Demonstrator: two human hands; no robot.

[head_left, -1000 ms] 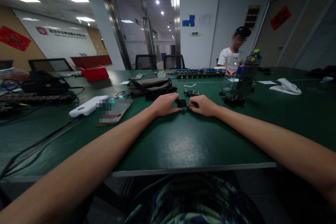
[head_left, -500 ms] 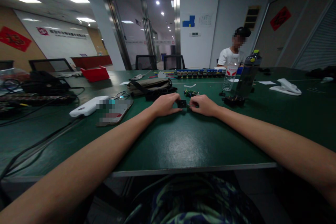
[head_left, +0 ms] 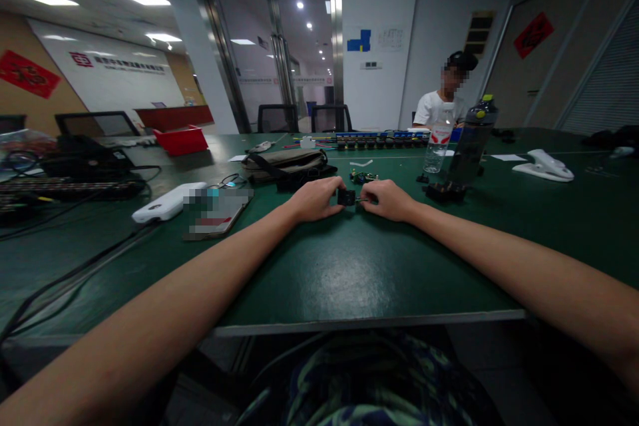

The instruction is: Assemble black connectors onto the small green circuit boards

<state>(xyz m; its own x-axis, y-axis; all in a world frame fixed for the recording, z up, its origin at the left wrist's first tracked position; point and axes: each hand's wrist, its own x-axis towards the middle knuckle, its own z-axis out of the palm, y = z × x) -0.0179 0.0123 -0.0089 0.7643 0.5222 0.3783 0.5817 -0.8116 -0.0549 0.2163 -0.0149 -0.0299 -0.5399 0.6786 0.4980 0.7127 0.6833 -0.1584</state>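
Observation:
A small black block-like part is gripped between the thumb and fingers of my left hand, just above the green table. On its right side, my right hand pinches a thin, small piece that points at the block; its exact shape is too small to tell. Right behind my hands lies a small green circuit board with parts on it. A group of black parts rests to the right of my right hand.
A brown bag lies behind my left hand. Left are a phone, a white device and cables. A clear bottle, a dark bottle and a white object stand or lie right. A person sits across the table.
The black part has turned slightly between my left fingers. Both hands have otherwise stayed in place.

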